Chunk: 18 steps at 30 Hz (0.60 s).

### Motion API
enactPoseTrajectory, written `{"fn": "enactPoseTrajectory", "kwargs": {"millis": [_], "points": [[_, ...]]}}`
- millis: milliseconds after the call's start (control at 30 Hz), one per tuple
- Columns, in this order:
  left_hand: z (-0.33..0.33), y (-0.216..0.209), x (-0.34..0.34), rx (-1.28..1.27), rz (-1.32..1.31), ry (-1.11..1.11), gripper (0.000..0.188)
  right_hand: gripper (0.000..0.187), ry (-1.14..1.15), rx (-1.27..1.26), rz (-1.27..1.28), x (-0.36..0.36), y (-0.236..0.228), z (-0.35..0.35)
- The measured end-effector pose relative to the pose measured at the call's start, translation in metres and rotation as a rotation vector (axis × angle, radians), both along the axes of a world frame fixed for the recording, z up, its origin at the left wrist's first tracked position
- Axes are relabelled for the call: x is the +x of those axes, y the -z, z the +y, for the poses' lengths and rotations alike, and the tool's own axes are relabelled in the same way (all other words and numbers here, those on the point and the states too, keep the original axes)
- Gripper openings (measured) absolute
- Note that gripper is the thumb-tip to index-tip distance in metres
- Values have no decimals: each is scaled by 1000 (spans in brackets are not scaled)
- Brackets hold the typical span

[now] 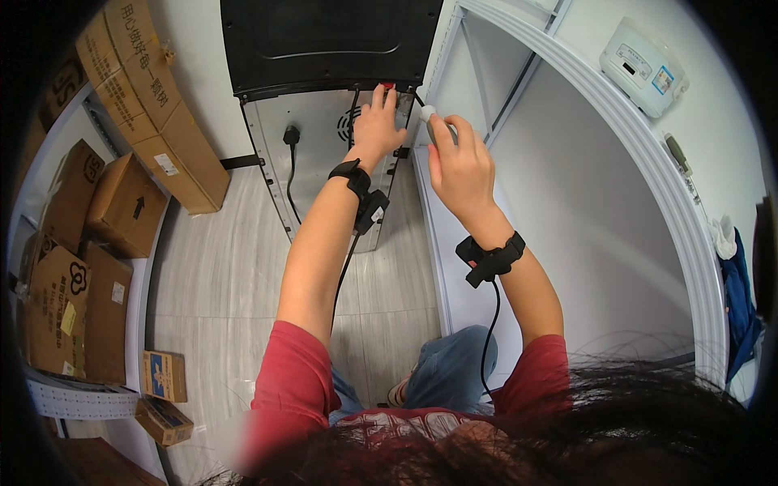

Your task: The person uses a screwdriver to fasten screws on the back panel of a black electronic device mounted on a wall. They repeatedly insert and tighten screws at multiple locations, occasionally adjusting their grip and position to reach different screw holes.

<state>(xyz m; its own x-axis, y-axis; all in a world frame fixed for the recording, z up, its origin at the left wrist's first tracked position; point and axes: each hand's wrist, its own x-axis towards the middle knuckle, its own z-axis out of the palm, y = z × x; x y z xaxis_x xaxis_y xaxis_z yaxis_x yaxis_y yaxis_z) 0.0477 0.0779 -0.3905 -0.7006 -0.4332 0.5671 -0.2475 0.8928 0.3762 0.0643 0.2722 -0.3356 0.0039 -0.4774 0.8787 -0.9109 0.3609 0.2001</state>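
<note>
Fingers of our right hand (463, 172) wrap a screwdriver (428, 114); those of our left hand (377, 130) spread wide, visibly gripping nothing, the vented metal panel (320, 146) beneath them. We're seemingly working a fastener; next calls for steady alignment.

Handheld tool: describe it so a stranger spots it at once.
Find the black and metal appliance at top centre. By its right edge, the right hand grips a white and grey tool. Being held sets it apart from the grey-handled item at far right.
</note>
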Motion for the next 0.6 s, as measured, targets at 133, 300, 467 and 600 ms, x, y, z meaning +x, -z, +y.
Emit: {"fn": "enactPoseTrajectory", "kwargs": {"millis": [133, 300, 467, 600], "points": [[2, -2, 10, 36, 52, 53, 81, 32, -13, 17, -5, 1, 2, 1], [49, -8, 39, 227, 277, 255, 57, 34, 53, 103, -178, 5, 3, 4], [76, -21, 54, -248, 546, 290, 46, 40, -21, 53, -45, -5, 14, 9], [75, -21, 55, -218, 523, 259, 48, 43, -37, 11, -105, -3, 11, 19]]}}
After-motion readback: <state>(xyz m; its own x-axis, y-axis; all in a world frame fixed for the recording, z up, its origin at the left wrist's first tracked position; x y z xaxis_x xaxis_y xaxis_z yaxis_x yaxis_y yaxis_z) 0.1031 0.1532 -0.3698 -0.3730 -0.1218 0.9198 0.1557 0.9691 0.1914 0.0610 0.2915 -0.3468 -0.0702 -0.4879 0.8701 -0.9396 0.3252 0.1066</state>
